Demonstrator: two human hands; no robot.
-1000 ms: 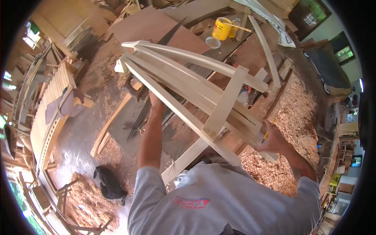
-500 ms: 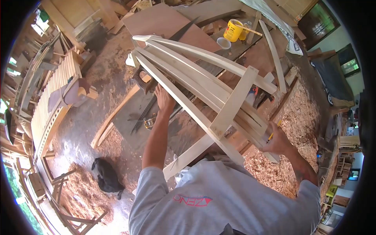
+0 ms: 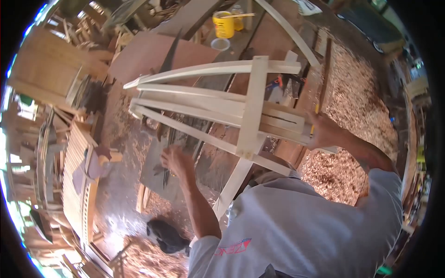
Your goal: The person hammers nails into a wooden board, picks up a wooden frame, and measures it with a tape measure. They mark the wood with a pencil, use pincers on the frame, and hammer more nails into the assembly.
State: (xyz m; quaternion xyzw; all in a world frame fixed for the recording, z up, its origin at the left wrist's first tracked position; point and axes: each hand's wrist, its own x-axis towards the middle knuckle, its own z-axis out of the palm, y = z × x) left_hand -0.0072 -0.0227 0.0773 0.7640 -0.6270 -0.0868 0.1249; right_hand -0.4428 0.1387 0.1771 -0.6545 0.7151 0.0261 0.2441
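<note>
A pale wooden frame [image 3: 252,109] of long slats meeting at a narrow far-left end lies in front of me. A crosspiece spans its wider part. My right hand [image 3: 327,131] is closed at the wide end, gripping the slotted board [image 3: 283,118] there; a yellow pencil [image 3: 317,108] sticks up from its fingers. My left hand [image 3: 177,161] hovers below the frame's lower slat, apart from it, with loosely bent fingers and nothing visible in them. Motion blurs this hand slightly.
A yellow tub [image 3: 223,25] with a stick across it and a white lid-like dish [image 3: 220,44] stand at the back. A curved slat [image 3: 289,30] lies beyond the frame. Wood shavings [image 3: 347,116] cover the right floor. A black animal [image 3: 167,235] lies at lower left.
My left hand has let go of the frame's near slat and drawn back toward me. My view has turned, so the frame appears more level. My right hand stays at its wide end.
</note>
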